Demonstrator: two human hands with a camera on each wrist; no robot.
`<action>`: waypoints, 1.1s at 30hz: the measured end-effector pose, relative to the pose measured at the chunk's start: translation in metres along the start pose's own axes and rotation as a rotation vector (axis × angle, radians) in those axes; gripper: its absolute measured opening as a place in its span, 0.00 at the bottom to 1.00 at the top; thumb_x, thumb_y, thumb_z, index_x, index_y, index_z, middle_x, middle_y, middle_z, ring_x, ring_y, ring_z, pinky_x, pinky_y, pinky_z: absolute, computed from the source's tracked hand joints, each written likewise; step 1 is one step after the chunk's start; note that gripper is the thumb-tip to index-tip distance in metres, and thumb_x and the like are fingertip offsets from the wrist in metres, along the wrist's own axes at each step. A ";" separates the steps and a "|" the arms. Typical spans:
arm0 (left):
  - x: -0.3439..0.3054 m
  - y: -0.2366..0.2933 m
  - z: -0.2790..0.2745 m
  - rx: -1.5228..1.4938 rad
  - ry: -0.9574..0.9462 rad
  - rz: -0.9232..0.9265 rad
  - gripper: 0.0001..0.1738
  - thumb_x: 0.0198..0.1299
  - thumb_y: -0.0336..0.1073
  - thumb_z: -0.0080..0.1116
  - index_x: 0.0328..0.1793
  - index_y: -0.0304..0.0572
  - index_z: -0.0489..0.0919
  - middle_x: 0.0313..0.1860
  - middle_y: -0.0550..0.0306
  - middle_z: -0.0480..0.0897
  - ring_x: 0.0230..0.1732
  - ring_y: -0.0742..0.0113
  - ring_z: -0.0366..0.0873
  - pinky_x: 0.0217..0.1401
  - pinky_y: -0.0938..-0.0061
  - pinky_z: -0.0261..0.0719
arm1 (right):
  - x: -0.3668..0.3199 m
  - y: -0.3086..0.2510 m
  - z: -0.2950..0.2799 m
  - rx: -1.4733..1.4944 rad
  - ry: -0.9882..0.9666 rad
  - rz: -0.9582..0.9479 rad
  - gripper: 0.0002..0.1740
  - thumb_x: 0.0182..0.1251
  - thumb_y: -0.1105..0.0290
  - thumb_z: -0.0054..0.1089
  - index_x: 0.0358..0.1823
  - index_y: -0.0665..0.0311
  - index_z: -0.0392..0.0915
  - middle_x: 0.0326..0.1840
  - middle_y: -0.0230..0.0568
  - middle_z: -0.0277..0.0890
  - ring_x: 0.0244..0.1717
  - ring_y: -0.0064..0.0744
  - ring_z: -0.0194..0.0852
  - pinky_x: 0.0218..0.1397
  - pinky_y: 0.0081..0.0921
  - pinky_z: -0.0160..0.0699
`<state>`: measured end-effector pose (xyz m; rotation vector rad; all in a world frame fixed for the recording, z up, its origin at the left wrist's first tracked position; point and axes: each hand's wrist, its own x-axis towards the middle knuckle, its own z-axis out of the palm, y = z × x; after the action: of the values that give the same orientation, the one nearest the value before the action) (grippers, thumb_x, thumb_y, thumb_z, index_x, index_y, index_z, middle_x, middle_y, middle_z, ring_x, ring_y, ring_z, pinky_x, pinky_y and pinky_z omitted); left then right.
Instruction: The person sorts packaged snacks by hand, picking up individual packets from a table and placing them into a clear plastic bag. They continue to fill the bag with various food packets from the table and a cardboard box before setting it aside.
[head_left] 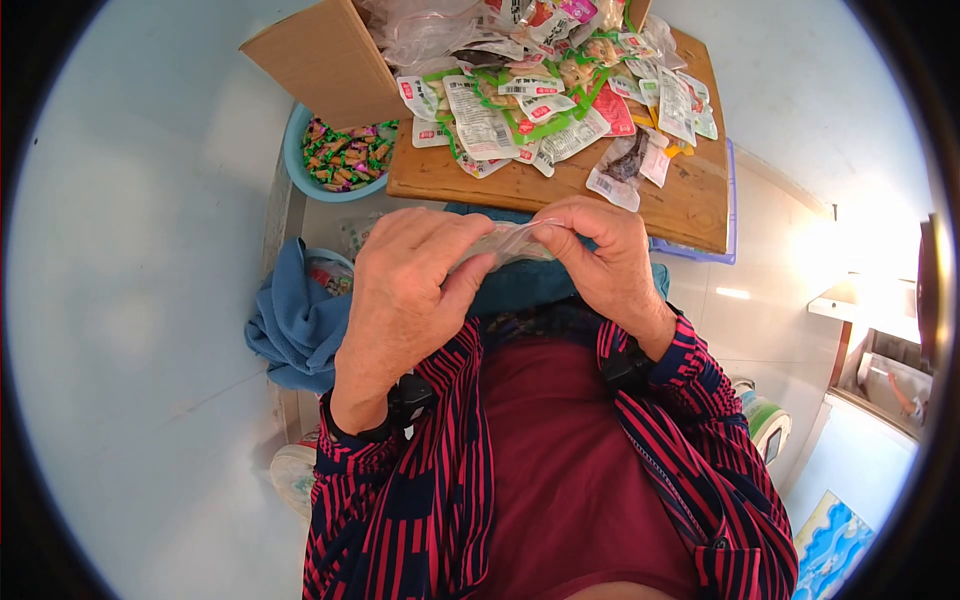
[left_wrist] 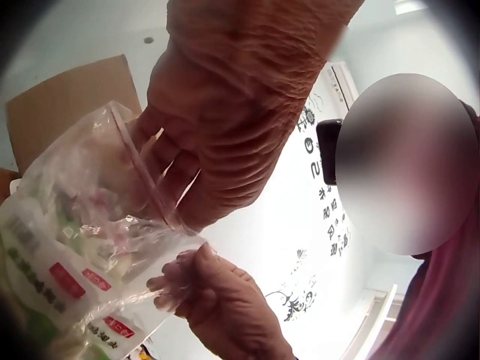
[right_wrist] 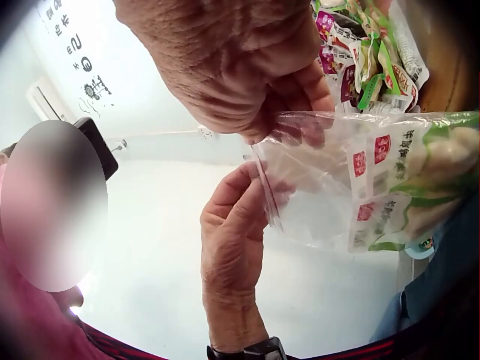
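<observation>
A clear plastic bag (head_left: 515,240) with a reddish strip along its top edge hangs between both hands, in front of the body. Small white-and-green packets with red labels (right_wrist: 381,150) lie inside it. The left hand (head_left: 405,285) pinches the bag's top edge at one side, thumb against fingers. At the other side the right hand (head_left: 612,262) pinches the same edge. In the left wrist view the left hand (left_wrist: 225,105) is above the bag (left_wrist: 82,247) and the right hand (left_wrist: 232,307) grips its corner.
A wooden table (head_left: 440,180) bears a pile of snack packets (head_left: 480,115) and an opened cardboard box (head_left: 325,65). Left of it stands a blue basin (head_left: 292,160) of wrapped sweets. A blue cloth (head_left: 295,320) hangs at the left, and a round tub (head_left: 768,425) stands at the right.
</observation>
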<state>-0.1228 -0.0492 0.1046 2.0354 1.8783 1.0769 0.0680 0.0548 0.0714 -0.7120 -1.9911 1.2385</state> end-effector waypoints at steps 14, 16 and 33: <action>0.009 0.007 0.004 0.039 -0.052 0.027 0.22 0.49 0.18 0.59 0.53 0.43 0.82 0.37 0.52 0.84 0.42 0.51 0.83 0.52 0.58 0.79 | -0.001 -0.001 -0.002 -0.028 -0.044 -0.015 0.06 0.67 0.72 0.67 0.39 0.67 0.84 0.34 0.44 0.84 0.35 0.39 0.84 0.37 0.30 0.79; 0.009 0.008 0.005 -0.096 0.010 -0.081 0.21 0.52 0.18 0.59 0.53 0.41 0.81 0.35 0.51 0.83 0.37 0.55 0.83 0.44 0.63 0.80 | -0.002 -0.002 -0.002 -0.008 -0.072 0.010 0.06 0.67 0.71 0.67 0.40 0.67 0.85 0.34 0.45 0.83 0.34 0.39 0.84 0.37 0.30 0.79; 0.016 0.005 0.010 -0.080 -0.088 0.003 0.12 0.52 0.25 0.69 0.42 0.38 0.79 0.34 0.52 0.79 0.35 0.53 0.79 0.36 0.61 0.76 | -0.002 -0.005 -0.003 0.017 -0.138 0.009 0.07 0.68 0.69 0.67 0.41 0.66 0.85 0.34 0.44 0.84 0.33 0.39 0.84 0.38 0.30 0.80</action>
<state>-0.1134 -0.0320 0.1068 2.0082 1.7614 1.0283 0.0713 0.0530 0.0765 -0.6423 -2.0879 1.3405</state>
